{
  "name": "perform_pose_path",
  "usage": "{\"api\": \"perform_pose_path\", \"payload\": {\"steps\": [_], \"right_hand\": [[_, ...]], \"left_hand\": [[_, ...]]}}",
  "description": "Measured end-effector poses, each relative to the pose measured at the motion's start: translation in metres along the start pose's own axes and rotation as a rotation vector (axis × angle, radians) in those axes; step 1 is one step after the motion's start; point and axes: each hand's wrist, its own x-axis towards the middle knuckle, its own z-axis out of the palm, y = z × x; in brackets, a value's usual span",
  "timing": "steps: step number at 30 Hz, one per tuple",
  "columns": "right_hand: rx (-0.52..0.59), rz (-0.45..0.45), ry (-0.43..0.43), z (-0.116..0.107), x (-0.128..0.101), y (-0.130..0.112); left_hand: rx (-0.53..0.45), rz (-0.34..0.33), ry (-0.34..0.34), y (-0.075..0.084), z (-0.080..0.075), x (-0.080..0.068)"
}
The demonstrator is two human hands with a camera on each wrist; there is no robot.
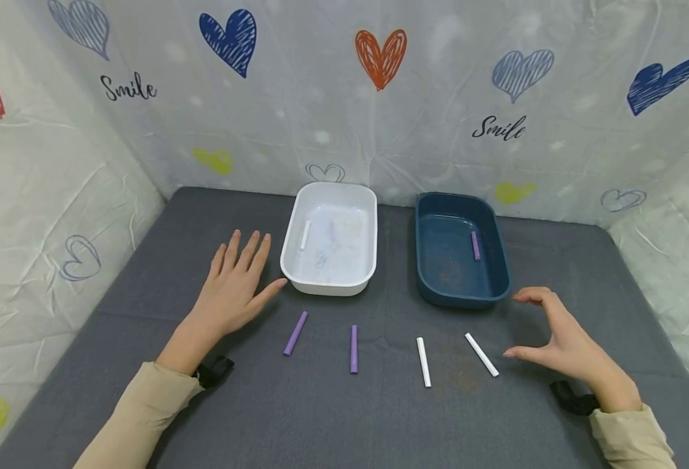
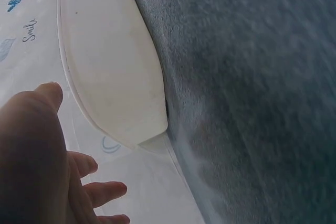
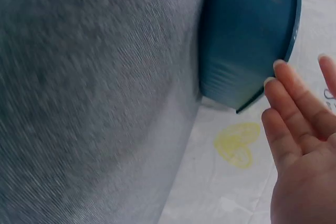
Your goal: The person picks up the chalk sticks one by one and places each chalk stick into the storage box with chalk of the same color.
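My left hand (image 1: 235, 286) lies flat on the grey tabletop with its fingers spread, just left of a white tray (image 1: 297, 270); it holds nothing. My right hand (image 1: 546, 335) hovers with loosely curved fingers and nothing in it, right of a dark blue tray (image 1: 499, 260). Nearest to it is a white stick (image 1: 482, 354). Another white stick (image 1: 423, 361) and two purple sticks (image 1: 295, 333) (image 1: 354, 348) lie in a row in front of the trays. One white stick (image 1: 306, 234) lies in the white tray and one purple stick (image 1: 476, 245) in the blue tray.
Crinkled white sheeting with heart prints walls in the grey tabletop (image 1: 344, 417) on three sides. The left wrist view shows the white tray's outer wall (image 2: 110, 66) close to my left hand (image 2: 37, 156). The right wrist view shows the blue tray's corner (image 3: 247, 35) near my fingers (image 3: 294, 108).
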Motion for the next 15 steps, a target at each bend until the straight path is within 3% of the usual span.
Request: {"api": "perform_pose_path", "payload": {"steps": [9, 15], "right_hand": [[0.047, 0.001, -0.152, 0.011, -0.003, -0.003], [0.235, 0.039, -0.348, 0.014, -0.003, -0.005]], "left_hand": [[0.005, 0.003, -0.013, 0.005, 0.003, 0.005], [-0.010, 0.016, -0.025, 0.010, 0.003, 0.011]]}}
